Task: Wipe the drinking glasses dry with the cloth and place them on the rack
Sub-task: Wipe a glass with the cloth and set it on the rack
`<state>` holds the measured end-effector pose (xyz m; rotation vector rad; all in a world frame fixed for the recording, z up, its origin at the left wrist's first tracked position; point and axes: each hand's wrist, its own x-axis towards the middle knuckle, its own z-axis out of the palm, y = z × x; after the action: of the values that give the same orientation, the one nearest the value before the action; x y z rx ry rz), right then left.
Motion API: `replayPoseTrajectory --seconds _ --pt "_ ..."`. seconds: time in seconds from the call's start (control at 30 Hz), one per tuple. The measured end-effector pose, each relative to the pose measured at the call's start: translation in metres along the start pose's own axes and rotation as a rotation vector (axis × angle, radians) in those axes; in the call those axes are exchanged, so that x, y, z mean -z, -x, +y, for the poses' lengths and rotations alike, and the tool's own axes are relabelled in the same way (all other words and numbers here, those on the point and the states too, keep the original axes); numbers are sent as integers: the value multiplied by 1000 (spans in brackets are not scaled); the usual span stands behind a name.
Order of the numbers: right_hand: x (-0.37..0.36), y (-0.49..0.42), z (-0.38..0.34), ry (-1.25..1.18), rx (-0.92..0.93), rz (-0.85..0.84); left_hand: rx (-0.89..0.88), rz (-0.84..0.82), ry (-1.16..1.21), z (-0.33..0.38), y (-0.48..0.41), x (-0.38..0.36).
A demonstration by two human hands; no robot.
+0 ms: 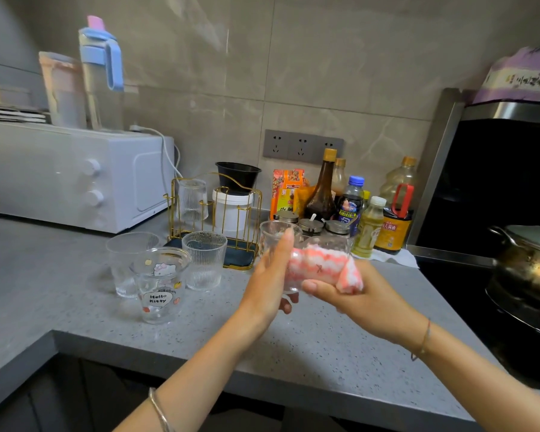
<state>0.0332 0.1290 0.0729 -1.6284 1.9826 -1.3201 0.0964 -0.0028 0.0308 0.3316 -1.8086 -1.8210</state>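
My left hand (270, 275) grips a clear drinking glass (276, 236) above the grey counter, thumb along its side. My right hand (356, 294) holds a pink-and-white cloth (318, 265) pressed against that glass. A gold wire rack (245, 213) stands behind on a dark base, with one ribbed glass (192, 199) hung upside down on it. Three more glasses stand upright on the counter to the left: a ribbed one (205, 260), a plain one (128, 263) and a printed cartoon one (161, 285).
A white microwave (75, 176) fills the back left, with bottles on top. A white tub with a black bowl (236, 194) sits behind the rack. Sauce bottles (349, 204) and small jars crowd the back right. A stove with a metal pot (527, 260) is at the right.
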Motion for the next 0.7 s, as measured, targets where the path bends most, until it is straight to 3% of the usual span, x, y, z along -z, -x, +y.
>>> replayPoseTrajectory --seconds 0.17,0.27,0.37,0.53,0.7 --pt "-8 3 0 -222 -120 97 -297 103 -66 -14 0 1" --pt "-6 4 -4 -443 -203 132 -553 45 -149 -16 -1 7" --pt "-2 4 -8 -512 -239 144 -652 -37 -195 -15 -2 10" --pt "6 4 -8 -303 -146 141 -504 -126 -141 -11 0 8" --pt "6 3 -3 -101 -22 77 -116 -122 -55 -4 0 5"
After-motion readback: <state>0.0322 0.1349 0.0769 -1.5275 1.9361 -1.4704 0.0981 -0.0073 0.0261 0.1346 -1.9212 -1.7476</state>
